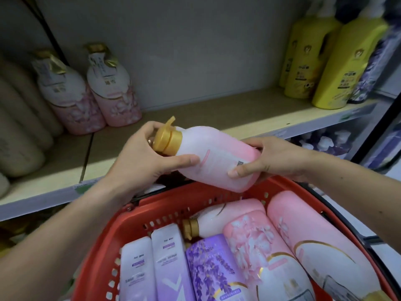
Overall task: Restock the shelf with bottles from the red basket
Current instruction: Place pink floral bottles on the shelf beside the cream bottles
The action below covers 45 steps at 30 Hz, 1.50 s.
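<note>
A pink bottle [217, 153] with a gold pump cap lies sideways in the air above the red basket [138, 222], in front of the shelf [195, 118]. My left hand [149, 157] grips its neck and cap end. My right hand [271, 157] grips its base end. The basket holds several more bottles lying flat: pink ones [314, 235] on the right, a purple lavender one [212, 268] in the middle and white-lilac ones [165, 257] on the left.
Two matching pink bottles [95, 96] stand upright at the shelf's left, with beige bottles [19, 131] further left. Yellow bottles [338, 61] stand at the right. Between them the shelf board is bare. A lower shelf with bottles [325, 142] shows on the right.
</note>
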{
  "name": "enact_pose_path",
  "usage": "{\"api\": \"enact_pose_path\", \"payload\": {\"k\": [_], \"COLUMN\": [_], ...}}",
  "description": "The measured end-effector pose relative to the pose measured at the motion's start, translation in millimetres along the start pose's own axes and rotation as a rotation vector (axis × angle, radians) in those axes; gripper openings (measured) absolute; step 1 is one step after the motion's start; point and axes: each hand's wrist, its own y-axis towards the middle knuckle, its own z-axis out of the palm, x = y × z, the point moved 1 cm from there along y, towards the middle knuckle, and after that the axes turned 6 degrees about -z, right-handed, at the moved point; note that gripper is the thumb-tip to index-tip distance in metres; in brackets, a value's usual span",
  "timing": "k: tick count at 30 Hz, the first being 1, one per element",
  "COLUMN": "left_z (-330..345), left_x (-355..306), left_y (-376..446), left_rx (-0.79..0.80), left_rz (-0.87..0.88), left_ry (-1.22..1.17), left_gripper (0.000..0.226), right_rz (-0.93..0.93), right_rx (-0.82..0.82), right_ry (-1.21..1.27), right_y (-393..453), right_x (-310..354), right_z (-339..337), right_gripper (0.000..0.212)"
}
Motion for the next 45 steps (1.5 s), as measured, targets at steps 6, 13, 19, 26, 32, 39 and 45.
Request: {"api": "enact_pose_path", "payload": {"k": [6, 13, 19, 26, 32, 39, 45], "left_z": [-27, -53, -89, -152, -194, -207, -204], "left_x": [-8, 7, 21, 27, 35, 40, 53], "left_y": [15, 26, 30, 43, 67, 72, 84], "left_rx": [-0.129, -0.386, -0.426, -0.308, -0.370, -0.445, -0.441], "left_rz": [0.032, -0.062, -0.215, -0.247, -0.175, -0.106, -0.062], "left_ry": [-0.354, -0.389, -0.445, -0.380, -0.119, -0.088, -0.138], "left_gripper": [0.063, 0.049, 0.092, 0.054, 0.057, 0.067, 0.078], "right_rz": [0.051, 0.102, 0.093, 0.087, -0.032, -0.253, -0.283], "right_rx": [0.066, 0.135, 0.175, 0.182, 0.152, 0.050, -0.092], "right_ry": [0.235, 0.244, 0.311, 0.355, 0.209, 0.002, -0.095], "right_y": [26, 70, 106, 153, 195, 222, 238], "right_x": [40, 83, 113, 126, 140, 146, 137], "right_z": [30, 83, 130, 187, 223, 253, 263], "right_gripper": [0.067, 0.073, 0.077, 0.108, 0.112, 0.115, 0.113]}}
